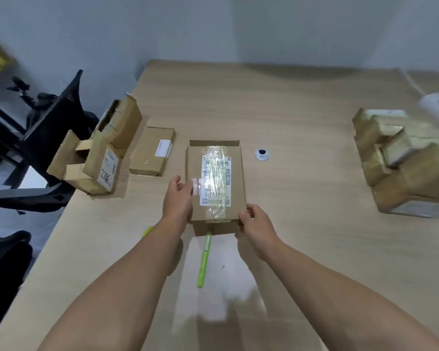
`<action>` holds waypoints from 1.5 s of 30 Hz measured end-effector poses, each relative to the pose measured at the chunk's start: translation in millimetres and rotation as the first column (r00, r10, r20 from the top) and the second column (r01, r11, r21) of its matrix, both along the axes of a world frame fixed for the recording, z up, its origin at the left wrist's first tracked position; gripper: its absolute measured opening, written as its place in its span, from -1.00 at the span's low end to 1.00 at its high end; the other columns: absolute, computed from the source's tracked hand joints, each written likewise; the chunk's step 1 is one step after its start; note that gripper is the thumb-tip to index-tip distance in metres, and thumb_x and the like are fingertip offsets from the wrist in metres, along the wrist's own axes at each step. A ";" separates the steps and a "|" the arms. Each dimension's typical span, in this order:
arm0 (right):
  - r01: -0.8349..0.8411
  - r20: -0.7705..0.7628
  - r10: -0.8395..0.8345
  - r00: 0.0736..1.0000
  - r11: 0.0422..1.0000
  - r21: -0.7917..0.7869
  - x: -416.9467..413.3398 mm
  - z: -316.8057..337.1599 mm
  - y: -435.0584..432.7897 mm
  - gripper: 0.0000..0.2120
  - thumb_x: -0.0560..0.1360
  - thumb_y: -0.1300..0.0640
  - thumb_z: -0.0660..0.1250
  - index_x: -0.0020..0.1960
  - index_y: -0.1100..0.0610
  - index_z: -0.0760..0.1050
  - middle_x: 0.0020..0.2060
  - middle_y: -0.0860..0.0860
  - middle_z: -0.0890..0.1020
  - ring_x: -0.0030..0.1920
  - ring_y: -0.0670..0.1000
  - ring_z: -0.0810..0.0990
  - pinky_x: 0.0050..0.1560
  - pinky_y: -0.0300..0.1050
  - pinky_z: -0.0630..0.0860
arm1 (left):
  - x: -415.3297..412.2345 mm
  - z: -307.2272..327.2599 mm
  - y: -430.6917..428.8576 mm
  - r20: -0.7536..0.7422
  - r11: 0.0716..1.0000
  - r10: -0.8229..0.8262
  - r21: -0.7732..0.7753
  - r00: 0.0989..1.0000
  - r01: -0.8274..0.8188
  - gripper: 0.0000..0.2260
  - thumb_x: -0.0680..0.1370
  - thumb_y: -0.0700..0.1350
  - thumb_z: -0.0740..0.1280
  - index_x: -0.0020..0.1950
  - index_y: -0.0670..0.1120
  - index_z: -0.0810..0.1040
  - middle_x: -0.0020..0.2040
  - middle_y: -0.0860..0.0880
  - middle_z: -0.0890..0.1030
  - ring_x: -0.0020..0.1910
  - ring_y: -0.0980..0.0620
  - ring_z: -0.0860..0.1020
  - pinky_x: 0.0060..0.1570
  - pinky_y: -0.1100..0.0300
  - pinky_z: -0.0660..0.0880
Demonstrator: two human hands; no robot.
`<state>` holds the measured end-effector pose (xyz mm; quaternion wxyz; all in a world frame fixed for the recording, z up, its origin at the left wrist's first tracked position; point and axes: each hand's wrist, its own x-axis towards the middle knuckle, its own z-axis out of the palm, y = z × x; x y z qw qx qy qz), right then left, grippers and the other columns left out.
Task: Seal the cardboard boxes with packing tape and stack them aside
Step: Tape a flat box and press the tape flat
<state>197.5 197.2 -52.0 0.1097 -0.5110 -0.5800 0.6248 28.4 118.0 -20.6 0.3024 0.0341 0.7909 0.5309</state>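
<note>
The box in hand [214, 173] lies near the middle of the worktop [302, 102], a little toward the near edge. The left hand [178, 198] grips its left side with the thumb on top. The right hand [256, 221] clamps its near right corner, fingers curled round the edge. A glossy strip of clear tape [217, 158] runs lengthwise over the printed label, and a short piece sits at the left side by the thumb. At the far end a flap [214, 143] seems to stick out flat, so I judge this box is taped along the top but perhaps not fully closed at its ends. Whether it is lifted or resting, I cannot tell.

By the left edge two opened boxes [99, 158] stand with flaps up and look unsealed. A flat closed box [151, 154] lies between them and the held one. Toward the right edge is a blurred pile of boxes [403, 168], shiny as if taped, likely the finished stack. So the work seems partly done: some stacked, one nearly sealed, at least two left.

No tape roll is in view. A green pen [204, 259] lies just nearer than the held box
</note>
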 end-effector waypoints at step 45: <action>-0.051 -0.163 0.094 0.982 0.966 0.254 97.9 31.4 76.1 -0.47 0.58 0.15 0.27 0.14 -0.55 0.30 0.25 0.01 0.47 0.09 -0.01 0.64 0.11 0.09 0.63 | 160.4 -23.4 4.6 0.041 0.987 -0.076 0.146 0.996 0.069 -0.63 0.62 -0.34 0.19 0.27 0.06 0.52 0.08 0.14 0.66 0.00 0.26 0.62 -0.14 0.36 0.54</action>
